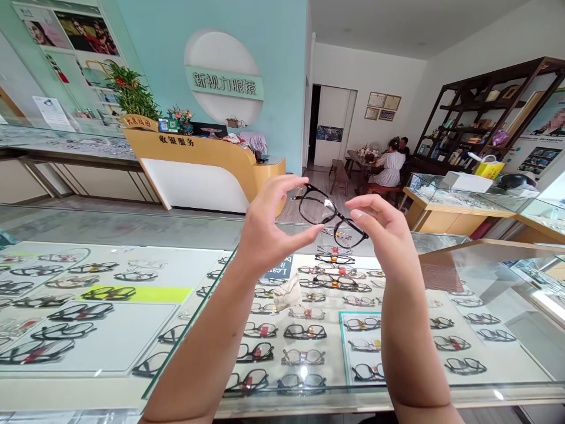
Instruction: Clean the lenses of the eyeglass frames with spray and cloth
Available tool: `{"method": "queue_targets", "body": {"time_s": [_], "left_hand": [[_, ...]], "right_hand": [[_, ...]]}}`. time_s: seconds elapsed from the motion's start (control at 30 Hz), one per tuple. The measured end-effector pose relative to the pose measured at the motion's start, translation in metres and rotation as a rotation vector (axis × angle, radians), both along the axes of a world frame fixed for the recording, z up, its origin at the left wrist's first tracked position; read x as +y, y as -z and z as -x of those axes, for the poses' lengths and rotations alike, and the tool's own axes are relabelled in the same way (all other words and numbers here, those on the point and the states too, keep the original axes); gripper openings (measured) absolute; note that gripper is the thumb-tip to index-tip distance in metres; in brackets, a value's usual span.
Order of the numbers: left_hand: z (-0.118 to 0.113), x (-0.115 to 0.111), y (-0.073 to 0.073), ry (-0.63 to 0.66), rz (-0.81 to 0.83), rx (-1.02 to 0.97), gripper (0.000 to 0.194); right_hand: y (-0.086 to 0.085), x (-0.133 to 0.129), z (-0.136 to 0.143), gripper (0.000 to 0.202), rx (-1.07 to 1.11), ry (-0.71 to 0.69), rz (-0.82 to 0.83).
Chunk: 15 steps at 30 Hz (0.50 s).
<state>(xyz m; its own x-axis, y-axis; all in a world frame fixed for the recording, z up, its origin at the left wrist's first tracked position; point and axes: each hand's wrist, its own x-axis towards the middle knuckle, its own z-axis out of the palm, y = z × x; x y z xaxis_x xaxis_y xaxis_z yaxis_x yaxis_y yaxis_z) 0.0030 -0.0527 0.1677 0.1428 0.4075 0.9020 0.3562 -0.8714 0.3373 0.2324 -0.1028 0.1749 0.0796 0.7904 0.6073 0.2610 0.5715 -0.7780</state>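
A pair of black-framed eyeglasses (pixel 338 215) is held up in the air above the glass counter, tilted down to the right. My left hand (pixel 276 221) spans its left lens, with a fingertip at the upper outer corner and the thumb by the lower rim. The fingers of my right hand (pixel 385 222) close on the other end of the frame, near the right lens. Beneath the hands, a crumpled pale cloth (pixel 286 293) rests on the glass. Rows of eyeglasses (pixel 305 332) fill the display case (pixel 331 300) under it.
More eyeglasses lie in the left case (pixel 101 347). Across the aisle stands a yellow and white cashier desk (pixel 198 182) with a plant (pixel 132 91). Two people sit at a table (pixel 364 158) in the back. Another glass case (pixel 468 203) with a white box (pixel 468 181) is at right.
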Motion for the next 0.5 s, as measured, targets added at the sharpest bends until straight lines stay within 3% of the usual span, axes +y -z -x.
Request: {"method": "queue_targets", "body": {"time_s": [0.17,0.5], "left_hand": [[-0.0011,-0.0054,-0.0028,0.013,-0.06,0.058,0.065],[0.0009,-0.0047,-0.0025,0.03,-0.05,0.075,0.067]], "right_hand": [[0.0022,0.0031,0.0001,0.017,-0.09,-0.118,-0.009],[0.0051,0.0026,-0.0046,0.019,-0.104,-0.178,0.06]]}}
